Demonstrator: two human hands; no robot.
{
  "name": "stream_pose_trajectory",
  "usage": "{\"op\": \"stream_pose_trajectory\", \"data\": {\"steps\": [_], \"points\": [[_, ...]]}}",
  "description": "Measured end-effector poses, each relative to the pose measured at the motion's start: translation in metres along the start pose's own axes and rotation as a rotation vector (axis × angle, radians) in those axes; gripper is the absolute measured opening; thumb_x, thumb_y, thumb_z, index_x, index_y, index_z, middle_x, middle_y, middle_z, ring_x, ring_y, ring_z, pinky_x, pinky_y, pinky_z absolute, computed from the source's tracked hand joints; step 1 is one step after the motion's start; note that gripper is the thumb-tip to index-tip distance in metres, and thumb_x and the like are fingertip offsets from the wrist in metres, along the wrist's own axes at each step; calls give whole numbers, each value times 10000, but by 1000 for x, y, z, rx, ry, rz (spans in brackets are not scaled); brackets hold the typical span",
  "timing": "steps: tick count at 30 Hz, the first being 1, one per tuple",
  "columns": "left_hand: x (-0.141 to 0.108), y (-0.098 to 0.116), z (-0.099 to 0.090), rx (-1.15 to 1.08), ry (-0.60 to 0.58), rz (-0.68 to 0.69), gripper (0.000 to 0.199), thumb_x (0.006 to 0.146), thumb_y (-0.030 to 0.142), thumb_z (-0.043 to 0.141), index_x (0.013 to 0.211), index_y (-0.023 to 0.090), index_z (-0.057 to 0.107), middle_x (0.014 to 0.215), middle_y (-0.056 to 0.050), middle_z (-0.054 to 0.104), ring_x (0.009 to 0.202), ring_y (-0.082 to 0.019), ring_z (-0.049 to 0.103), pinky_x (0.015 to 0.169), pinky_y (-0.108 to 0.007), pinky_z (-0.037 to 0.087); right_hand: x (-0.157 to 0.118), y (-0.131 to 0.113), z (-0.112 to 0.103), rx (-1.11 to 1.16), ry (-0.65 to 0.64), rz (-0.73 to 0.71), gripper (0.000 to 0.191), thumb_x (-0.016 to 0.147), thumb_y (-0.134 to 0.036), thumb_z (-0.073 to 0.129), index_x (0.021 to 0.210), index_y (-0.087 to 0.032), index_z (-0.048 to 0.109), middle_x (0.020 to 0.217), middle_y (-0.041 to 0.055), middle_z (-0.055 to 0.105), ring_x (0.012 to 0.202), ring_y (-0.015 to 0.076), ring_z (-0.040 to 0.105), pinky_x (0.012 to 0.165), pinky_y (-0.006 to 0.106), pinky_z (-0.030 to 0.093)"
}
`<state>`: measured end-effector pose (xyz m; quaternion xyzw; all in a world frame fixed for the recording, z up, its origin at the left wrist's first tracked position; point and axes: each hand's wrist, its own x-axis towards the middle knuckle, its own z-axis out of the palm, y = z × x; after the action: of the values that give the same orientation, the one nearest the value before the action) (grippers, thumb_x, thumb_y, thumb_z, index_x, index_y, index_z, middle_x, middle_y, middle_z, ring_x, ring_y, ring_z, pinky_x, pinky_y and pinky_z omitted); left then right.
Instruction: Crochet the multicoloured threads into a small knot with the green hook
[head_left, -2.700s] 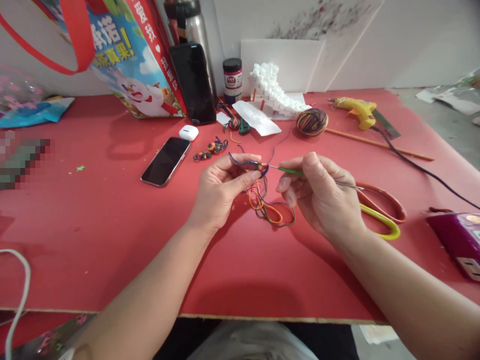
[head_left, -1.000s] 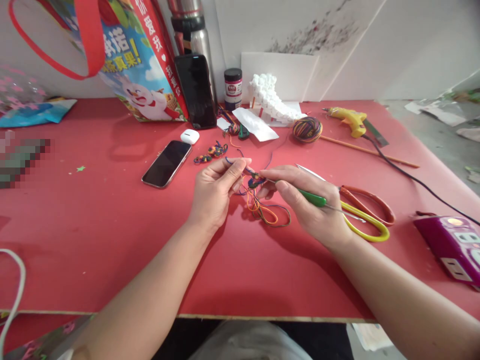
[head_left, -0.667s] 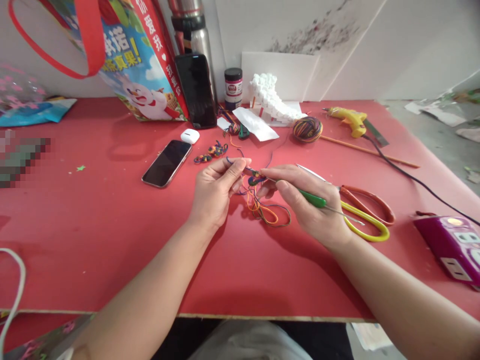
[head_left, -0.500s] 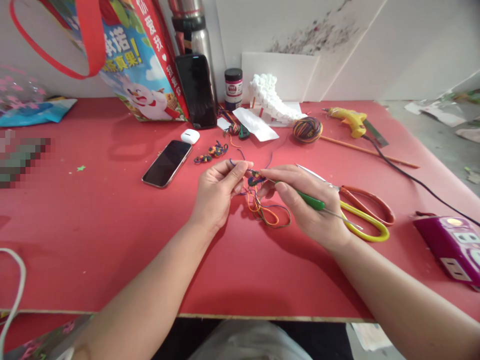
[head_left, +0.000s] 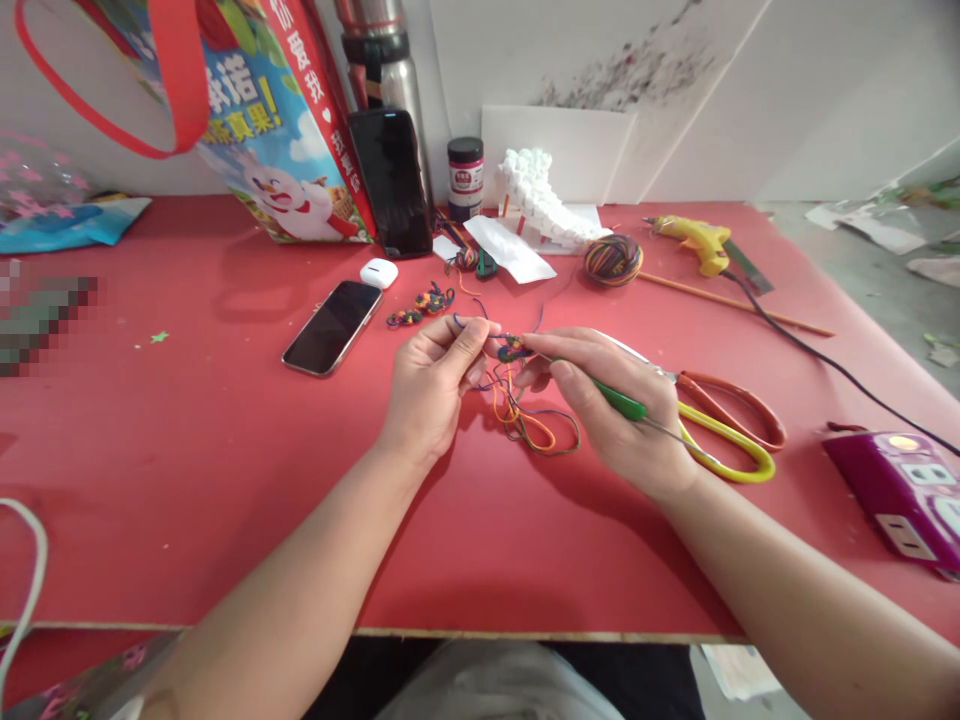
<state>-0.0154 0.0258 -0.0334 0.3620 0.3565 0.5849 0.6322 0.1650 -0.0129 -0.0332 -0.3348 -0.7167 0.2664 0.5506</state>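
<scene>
My left hand [head_left: 441, 375] is closed, thumb and forefinger pinching the multicoloured yarn at the edge of a small crocheted piece [head_left: 511, 348]. My right hand [head_left: 619, 405] is wrapped round a crochet hook with a green grip [head_left: 619, 399]; its working tip is at the crocheted piece, mostly hidden by my fingers. Loose loops of orange and dark yarn [head_left: 540, 432] hang onto the table below. From the yarn ball [head_left: 613, 261] a thin strand leads toward my hands. Another crocheted piece [head_left: 421, 305] lies beyond my left hand.
Scissors with red and yellow handles [head_left: 731, 440] lie beside my right hand. A phone [head_left: 334, 327] and white earbud case [head_left: 379, 273] are at left. Farther back are a thermos [head_left: 401, 80], a jar [head_left: 466, 178] and a yellow glue gun [head_left: 694, 240]. A purple power strip [head_left: 892, 495] sits right.
Both hands hold nearly the same pose. The crocheted piece is turned slightly between them, and the whole view has shifted a little.
</scene>
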Motion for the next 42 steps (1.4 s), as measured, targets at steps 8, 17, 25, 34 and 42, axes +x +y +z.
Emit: {"op": "stream_pose_trajectory", "data": {"steps": [8, 17, 25, 34, 42], "points": [[-1, 0, 1, -14, -45, 19, 406, 687, 465, 1032, 693, 160, 764, 641, 10, 666, 517, -30, 470, 513, -182, 372, -1, 4, -1, -111, -15, -100, 325, 1079, -104, 592, 1344, -203, 754, 1091, 117, 811, 958, 211, 795, 858, 392, 676], [-3, 10, 4, 49, -69, -113, 484, 586, 465, 1078, 808, 159, 774, 688, 33, 633, 484, -3, 390, 445, -174, 284, -3, 8, -3, -302, -44, -289, 368, 1035, -60, 650, 1385, -162, 695, 1183, 167, 761, 1063, 237, 803, 910, 381, 683], [-4, 10, -1, 88, -113, -157, 589, 572, 210, 1060, 1094, 196, 789, 903, 9, 741, 761, -113, 690, 678, -228, 553, -1, 9, -4, -346, -52, -324, 369, 1021, -57, 684, 1375, -161, 691, 1191, 155, 752, 1081, 223, 789, 930, 337, 672], [-8, 11, 5, 51, -94, -118, 538, 685, 226, 1003, 1166, 193, 764, 855, 18, 704, 618, -65, 553, 504, -205, 383, -2, 12, -4, -370, -35, -303, 368, 1025, -77, 683, 1373, -197, 698, 1138, 122, 733, 1017, 208, 772, 886, 338, 663], [-10, 11, 6, 88, -115, -46, 617, 745, 169, 951, 1305, 188, 693, 822, 42, 716, 671, -97, 669, 639, -229, 549, -3, 9, -2, -367, -2, -292, 334, 1020, -114, 664, 1343, -192, 696, 1070, 115, 762, 902, 205, 763, 790, 354, 656]]}}
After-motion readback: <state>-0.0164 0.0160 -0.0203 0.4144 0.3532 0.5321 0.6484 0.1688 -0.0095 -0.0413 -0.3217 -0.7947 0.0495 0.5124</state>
